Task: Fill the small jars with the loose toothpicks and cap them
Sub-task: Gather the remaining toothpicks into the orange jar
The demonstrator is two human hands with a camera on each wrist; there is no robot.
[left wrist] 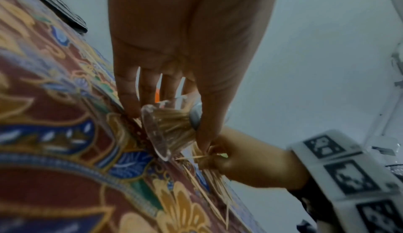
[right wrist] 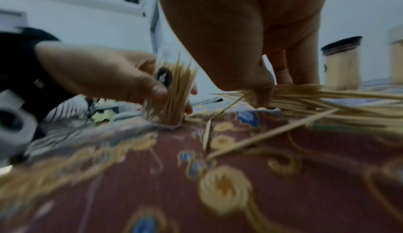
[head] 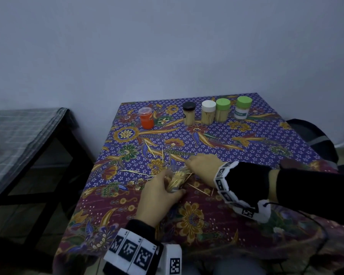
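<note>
On the patterned desk, the left hand curls its fingers round a clear uncapped jar partly filled with toothpicks, its base on the cloth, while just right the right hand pinches a bundle of loose toothpicks beside the jar's mouth.

— What do we see around us?
— A plain pale wall in dim light, and our bench under a flowered cloth.
— And to our left?
— A dark table with a checked cover, standing apart.
</note>
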